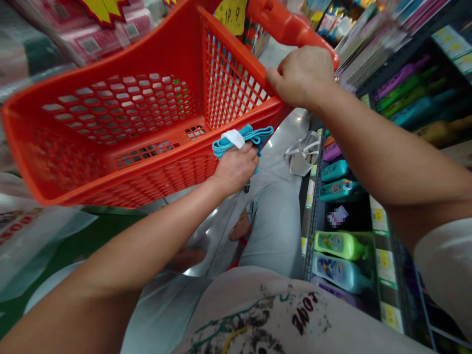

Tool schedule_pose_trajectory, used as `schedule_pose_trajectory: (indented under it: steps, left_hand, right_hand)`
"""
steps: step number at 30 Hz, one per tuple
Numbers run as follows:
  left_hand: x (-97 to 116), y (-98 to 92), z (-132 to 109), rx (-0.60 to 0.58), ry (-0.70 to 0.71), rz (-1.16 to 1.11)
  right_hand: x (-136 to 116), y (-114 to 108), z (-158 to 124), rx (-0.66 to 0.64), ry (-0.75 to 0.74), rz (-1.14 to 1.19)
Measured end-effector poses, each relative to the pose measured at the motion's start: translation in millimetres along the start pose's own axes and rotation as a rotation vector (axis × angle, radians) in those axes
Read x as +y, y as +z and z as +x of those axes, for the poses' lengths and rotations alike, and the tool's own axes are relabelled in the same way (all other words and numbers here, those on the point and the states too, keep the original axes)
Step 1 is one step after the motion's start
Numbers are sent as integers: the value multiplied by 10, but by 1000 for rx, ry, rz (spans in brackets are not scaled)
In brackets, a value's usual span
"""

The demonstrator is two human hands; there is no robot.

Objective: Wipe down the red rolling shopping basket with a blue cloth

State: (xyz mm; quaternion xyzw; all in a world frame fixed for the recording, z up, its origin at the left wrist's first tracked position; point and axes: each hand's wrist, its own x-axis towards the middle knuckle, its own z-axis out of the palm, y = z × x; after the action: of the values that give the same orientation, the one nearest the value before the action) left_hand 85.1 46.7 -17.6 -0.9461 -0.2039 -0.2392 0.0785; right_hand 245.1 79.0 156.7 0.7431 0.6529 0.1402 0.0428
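A red plastic shopping cart basket point(147, 162) fills the upper left, with nothing lying inside it. My left hand point(238, 167) is closed on a folded blue cloth item point(263, 133) with a white band around it, held against the basket's near side wall. Farther up, my right hand point(306, 76) rests with its fingers wrapped round the corner of the cart by the thick red handle point(291, 27). The fingers of that hand are partly hidden behind its back.
Shelves with colourful bottles point(337, 245) stand close on the right. A white bag point(303, 160) is on the floor beside them. Pink packages point(96, 42) are stacked beyond the cart, and a plastic-wrapped item point(29, 231) lies at the left.
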Motion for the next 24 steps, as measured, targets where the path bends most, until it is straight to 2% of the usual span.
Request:
schedule_pose_trajectory:
  steps: [3,8,10,14,17,20,22,24]
  left_hand:
    - [-30,-21,-139,-27,17,-1]
    - [-166,-84,-336,89,-63,-62]
    - [-199,-52,-427,88,-62,-96]
    - [-204,-18,-734,76,-84,-122]
    - [-224,-176,-946,108,-105,-55]
    - [-262,-374,-1002,226,-172,5]
    - [-273,-430,-997,312,-224,15]
    - [-263,-408,-1030,335,-228,27]
  right_hand:
    - [-8,10,10,4,10,-2]
    - [-25,22,-6,44,5,7]
    - [-43,9,-31,52,6,8]
    - [-92,-43,-105,32,25,-21]
    - [-110,-52,-171,7,47,-38]
    - [-99,0,-212,-1,73,-67]
    - [-80,39,-231,2,79,-77]
    - [-61,57,-259,6,82,-73]
